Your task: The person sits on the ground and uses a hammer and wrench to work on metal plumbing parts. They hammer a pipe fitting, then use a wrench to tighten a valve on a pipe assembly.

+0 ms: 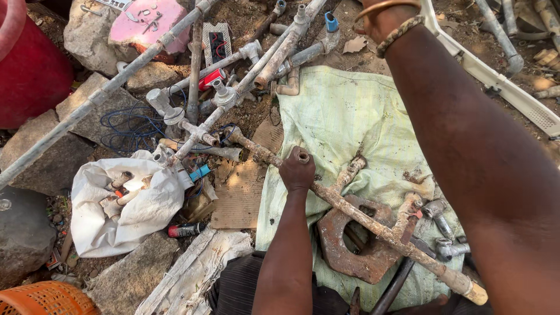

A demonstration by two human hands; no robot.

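Rusty pipe gripped by left hand over green sacking

Right hand cut off by top edge; grip unseen.

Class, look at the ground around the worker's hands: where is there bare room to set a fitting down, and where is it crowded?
Free: the pale green sack between the left hand and the white panel, and the cardboard piece beside the white bag. Crowded: the pipe tangle above, and the rusty plate with the taps.
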